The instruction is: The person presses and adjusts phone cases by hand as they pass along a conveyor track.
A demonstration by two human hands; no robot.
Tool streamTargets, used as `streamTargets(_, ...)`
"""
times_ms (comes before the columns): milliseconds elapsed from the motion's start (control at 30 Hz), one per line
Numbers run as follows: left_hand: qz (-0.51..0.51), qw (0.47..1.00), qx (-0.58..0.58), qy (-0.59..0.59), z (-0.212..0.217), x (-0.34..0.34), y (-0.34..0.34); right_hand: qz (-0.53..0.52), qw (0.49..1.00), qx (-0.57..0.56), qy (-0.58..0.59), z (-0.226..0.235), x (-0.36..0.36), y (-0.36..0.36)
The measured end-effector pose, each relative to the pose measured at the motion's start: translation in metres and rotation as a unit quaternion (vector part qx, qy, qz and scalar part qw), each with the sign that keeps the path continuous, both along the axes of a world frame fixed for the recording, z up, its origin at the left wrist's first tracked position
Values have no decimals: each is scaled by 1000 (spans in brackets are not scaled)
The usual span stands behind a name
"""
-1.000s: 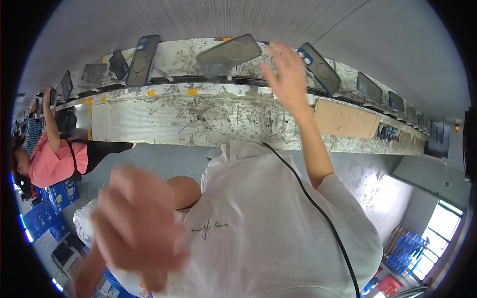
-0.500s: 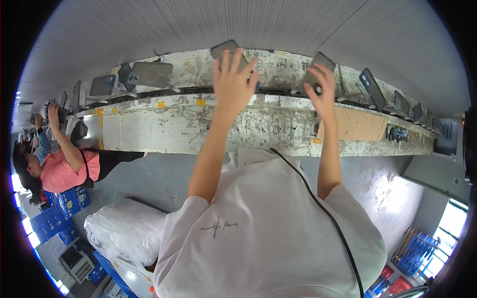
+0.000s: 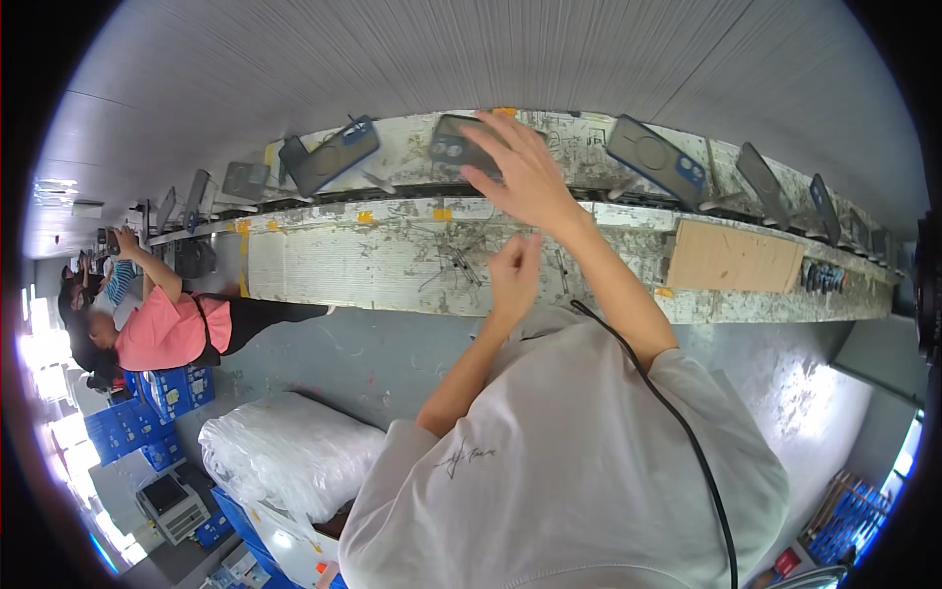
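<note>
My right hand (image 3: 530,182) reaches across to the left, fingers spread over a dark phone case (image 3: 449,147) on the far side of the bench. The hand covers part of that case, and I cannot tell whether the fingertips touch it. Closer to my chest, my left hand (image 3: 514,278) is closed, its thumb pressed to the curled fingers. Whatever it may hold is too small or hidden to make out. A blue-edged phone case (image 3: 655,162) with a ring on its back leans at an angle to the right; another blue-edged case (image 3: 337,157) leans to the left.
More phone cases (image 3: 763,184) stand along the rail on both sides. A brown board (image 3: 734,257) lies on the worn bench (image 3: 343,260) at right. A co-worker in a pink top (image 3: 172,332) works at left. Behind me sits a large plastic-wrapped bundle (image 3: 289,452).
My left hand has drawn back from the cases toward my chest and closed. My right hand has left the right-hand case and swung left over another. The view has shifted slightly.
</note>
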State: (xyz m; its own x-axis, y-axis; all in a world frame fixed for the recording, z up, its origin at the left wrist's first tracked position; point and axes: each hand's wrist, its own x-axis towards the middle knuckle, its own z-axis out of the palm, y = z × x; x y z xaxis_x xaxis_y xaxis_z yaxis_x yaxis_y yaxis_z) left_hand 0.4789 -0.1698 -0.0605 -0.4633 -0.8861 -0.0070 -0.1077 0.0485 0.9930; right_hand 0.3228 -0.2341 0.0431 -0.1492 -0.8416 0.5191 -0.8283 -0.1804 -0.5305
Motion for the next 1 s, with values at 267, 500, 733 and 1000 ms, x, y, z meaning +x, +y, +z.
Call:
streamTargets(267, 220, 905, -361, -41, 60, 27, -82, -211, 956, 71, 193, -33, -59, 43)
streamTargets(500, 55, 806, -497, -317, 69, -40, -122, -221, 959, 134, 117, -15, -129, 113)
streamTargets(733, -64, 849, -476, -220, 95, -85, -61, -124, 989, -17, -81, 46, -80, 91)
streamTargets(1000, -257, 951, -149, -87, 45, -6, 15, -14, 998, 6, 62, 11, 17, 1)
